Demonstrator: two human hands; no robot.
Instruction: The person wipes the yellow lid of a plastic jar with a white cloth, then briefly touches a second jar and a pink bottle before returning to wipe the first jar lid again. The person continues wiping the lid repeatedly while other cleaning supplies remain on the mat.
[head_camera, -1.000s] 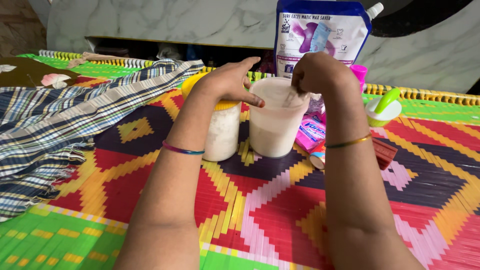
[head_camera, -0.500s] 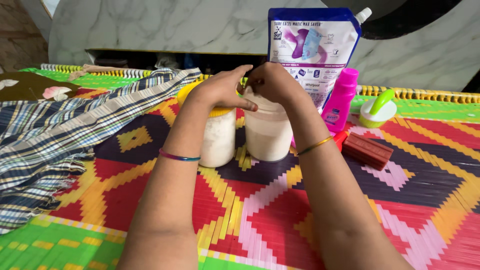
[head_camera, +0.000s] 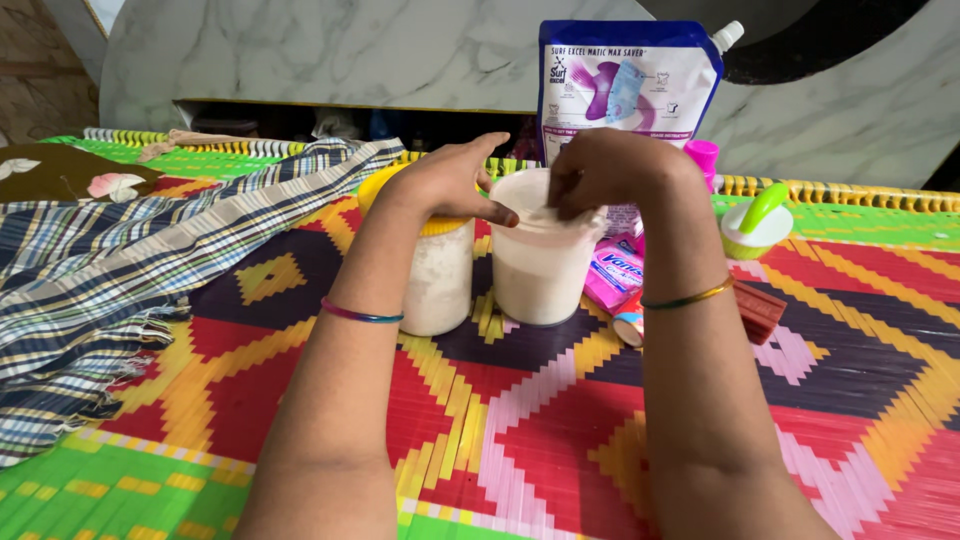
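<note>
wall: white marble slabs (head_camera: 330, 50) | floor: bright woven mat (head_camera: 540, 430) | light: soft daylight

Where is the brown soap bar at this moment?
In the head view the brown soap bar lies on the woven mat, just right of the right forearm, below the green-and-white cap.

There is a single view, from a camera worn on the person's head. It looks forward and down along both forearms, close enough that the elbows are cut off at the bottom edge. The hands (head_camera: 530, 180) sit near the centre, over a bright woven mat (head_camera: 520, 420). A marble wall (head_camera: 330, 50) closes the top; the surface under the mat cannot be made out.
</note>
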